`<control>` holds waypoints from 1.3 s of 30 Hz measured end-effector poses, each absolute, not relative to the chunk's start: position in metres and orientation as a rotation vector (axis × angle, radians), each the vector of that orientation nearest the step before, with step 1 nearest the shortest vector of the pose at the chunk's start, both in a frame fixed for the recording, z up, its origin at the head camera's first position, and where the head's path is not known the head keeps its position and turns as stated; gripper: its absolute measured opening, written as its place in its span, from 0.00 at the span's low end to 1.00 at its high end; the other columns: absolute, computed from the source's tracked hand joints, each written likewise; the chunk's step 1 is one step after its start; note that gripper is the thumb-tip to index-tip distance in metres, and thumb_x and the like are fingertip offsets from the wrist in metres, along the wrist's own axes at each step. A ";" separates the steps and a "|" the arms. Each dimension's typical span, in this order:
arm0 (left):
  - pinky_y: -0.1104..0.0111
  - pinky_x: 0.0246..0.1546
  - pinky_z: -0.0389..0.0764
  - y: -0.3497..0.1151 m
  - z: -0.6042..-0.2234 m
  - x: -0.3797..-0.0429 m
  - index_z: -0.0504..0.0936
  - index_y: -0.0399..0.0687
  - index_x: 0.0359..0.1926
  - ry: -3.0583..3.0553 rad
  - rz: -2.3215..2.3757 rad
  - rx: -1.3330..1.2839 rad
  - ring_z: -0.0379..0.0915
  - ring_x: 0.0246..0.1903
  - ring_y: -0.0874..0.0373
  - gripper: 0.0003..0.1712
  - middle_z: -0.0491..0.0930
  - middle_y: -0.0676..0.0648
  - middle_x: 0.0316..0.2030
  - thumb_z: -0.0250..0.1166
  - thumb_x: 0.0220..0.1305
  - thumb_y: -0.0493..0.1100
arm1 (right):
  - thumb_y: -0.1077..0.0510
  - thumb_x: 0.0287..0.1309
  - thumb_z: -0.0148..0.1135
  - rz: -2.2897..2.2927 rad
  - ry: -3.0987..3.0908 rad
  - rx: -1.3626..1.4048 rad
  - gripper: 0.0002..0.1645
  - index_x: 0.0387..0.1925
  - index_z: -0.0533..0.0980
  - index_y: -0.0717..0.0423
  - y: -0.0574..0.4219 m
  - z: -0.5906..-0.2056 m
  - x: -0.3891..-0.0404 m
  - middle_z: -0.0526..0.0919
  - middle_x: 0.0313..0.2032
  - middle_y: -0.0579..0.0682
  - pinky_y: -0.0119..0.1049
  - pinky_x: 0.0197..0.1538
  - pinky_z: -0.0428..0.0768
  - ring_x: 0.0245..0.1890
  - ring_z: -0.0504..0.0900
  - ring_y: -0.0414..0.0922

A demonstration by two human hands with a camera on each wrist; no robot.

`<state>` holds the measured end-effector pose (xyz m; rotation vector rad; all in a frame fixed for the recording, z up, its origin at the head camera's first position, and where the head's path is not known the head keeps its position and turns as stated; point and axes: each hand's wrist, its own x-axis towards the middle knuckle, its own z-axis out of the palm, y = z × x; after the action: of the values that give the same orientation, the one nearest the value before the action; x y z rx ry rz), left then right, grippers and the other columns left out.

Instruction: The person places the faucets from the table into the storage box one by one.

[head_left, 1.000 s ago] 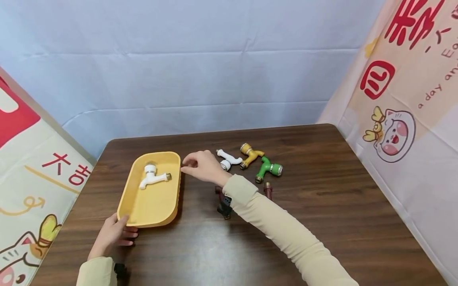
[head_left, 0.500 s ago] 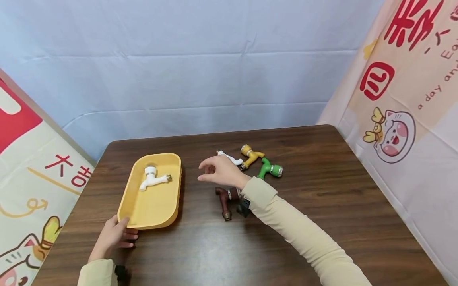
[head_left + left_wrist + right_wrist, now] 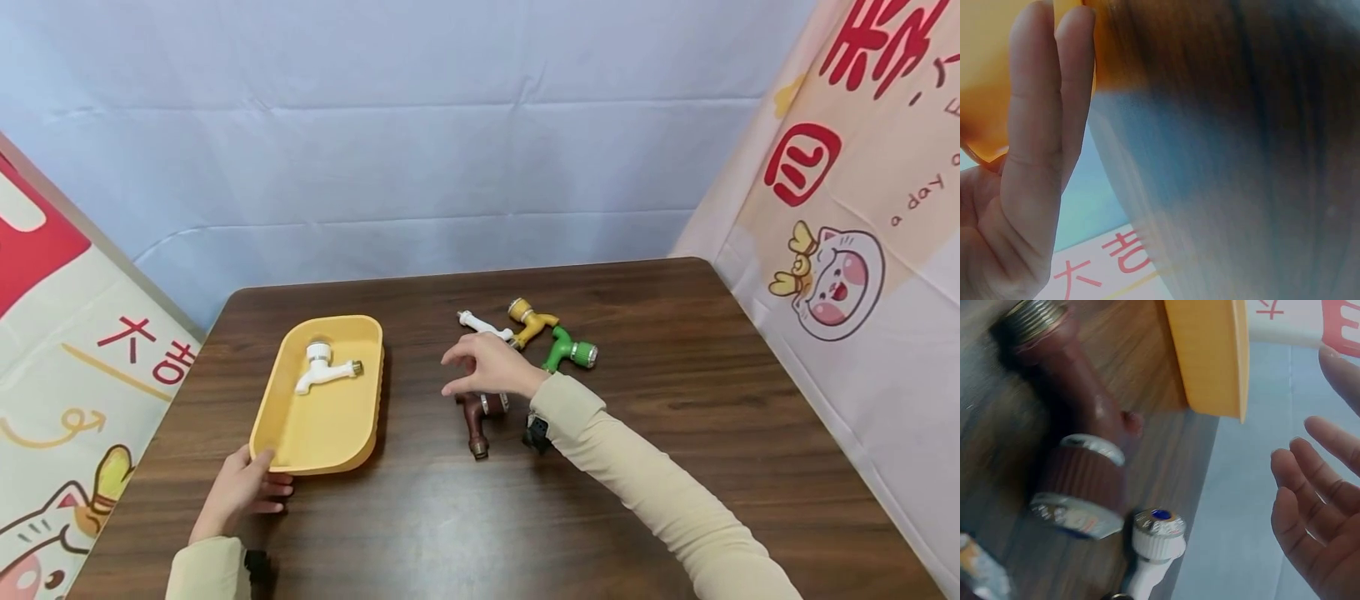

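At the near left corner of the yellow tray (image 3: 315, 429), my left hand (image 3: 236, 492) grips the rim, thumb over it and fingers beneath on the outer side. A white tap (image 3: 322, 373) lies inside the tray. My right hand (image 3: 498, 367) hovers above the table with loosely bent fingers and holds nothing. Below it lies a dark red tap (image 3: 476, 421), shown closely in the right wrist view. Behind the right hand a second white tap (image 3: 483, 323) is partly hidden. A yellow tap (image 3: 532, 321) and a green tap (image 3: 566, 350) lie just beyond the wrist.
The dark wooden table (image 3: 450, 525) has its far edge near a pale cloth backdrop (image 3: 375, 150). Printed cloths hang at the left and right sides. The right sleeve (image 3: 645, 475) crosses the table's right half and covers part of it.
My right hand has moved right, away from the tray's right side, to above the dark red tap. The left hand stays at the tray's corner, and the tray has not moved.
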<state>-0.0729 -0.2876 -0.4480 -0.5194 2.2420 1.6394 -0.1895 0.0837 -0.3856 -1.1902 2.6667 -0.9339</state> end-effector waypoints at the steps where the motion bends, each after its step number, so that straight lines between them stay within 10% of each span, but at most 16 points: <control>1: 0.57 0.24 0.81 -0.288 -0.448 -0.073 0.52 0.28 0.56 2.241 1.641 -0.520 0.79 0.25 0.51 0.23 0.79 0.41 0.26 0.39 0.71 0.44 | 0.46 0.46 0.69 -0.924 2.673 -1.201 0.23 0.43 0.79 0.55 0.085 -0.387 -0.190 0.77 0.33 0.45 0.27 0.33 0.72 0.27 0.74 0.40; 15: 0.57 0.24 0.81 -0.291 -0.452 -0.072 0.51 0.27 0.56 2.215 1.652 -0.524 0.79 0.26 0.50 0.24 0.79 0.41 0.26 0.40 0.71 0.45 | 0.45 0.43 0.71 -0.648 2.622 -1.040 0.34 0.51 0.75 0.58 0.107 -0.410 -0.188 0.74 0.52 0.55 0.45 0.54 0.70 0.54 0.70 0.51; 39: 0.57 0.24 0.81 -0.290 -0.451 -0.077 0.51 0.27 0.57 2.227 1.646 -0.514 0.79 0.26 0.50 0.25 0.79 0.41 0.26 0.39 0.71 0.45 | 0.48 0.38 0.74 -0.499 2.696 -0.905 0.35 0.50 0.75 0.55 0.121 -0.438 -0.191 0.77 0.46 0.53 0.45 0.49 0.73 0.48 0.73 0.52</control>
<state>-0.0766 -0.2900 -0.4512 -0.5138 2.2275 1.6457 -0.1906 0.1213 -0.4377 -0.9052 2.6961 -0.4990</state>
